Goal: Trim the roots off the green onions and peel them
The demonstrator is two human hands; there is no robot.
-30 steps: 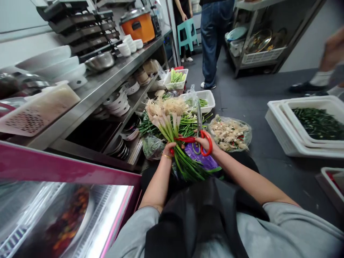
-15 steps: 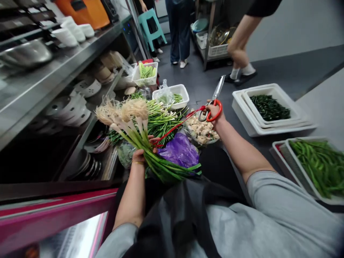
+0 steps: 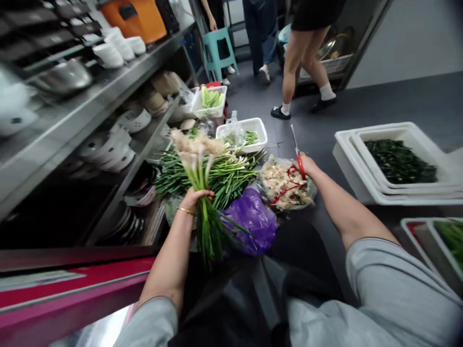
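Note:
My left hand grips a bunch of green onions, roots up and green leaves hanging down. My right hand holds red-handled scissors, blades pointing up and away. Below the scissors, a red strip lies over a clear bag of pale root trimmings. A pile of green onions spreads behind the bunch, and a purple plastic bag sits just in front of my lap.
White tubs of dark greens stand at the right. White baskets with vegetables are ahead. A steel shelf with bowls lines the left. Beyond are people's legs and a teal stool.
The red strip has left the bunch and now lies on the trimmings. My right hand has lowered with the scissors. The bunch hangs more upright. A person's legs have moved left.

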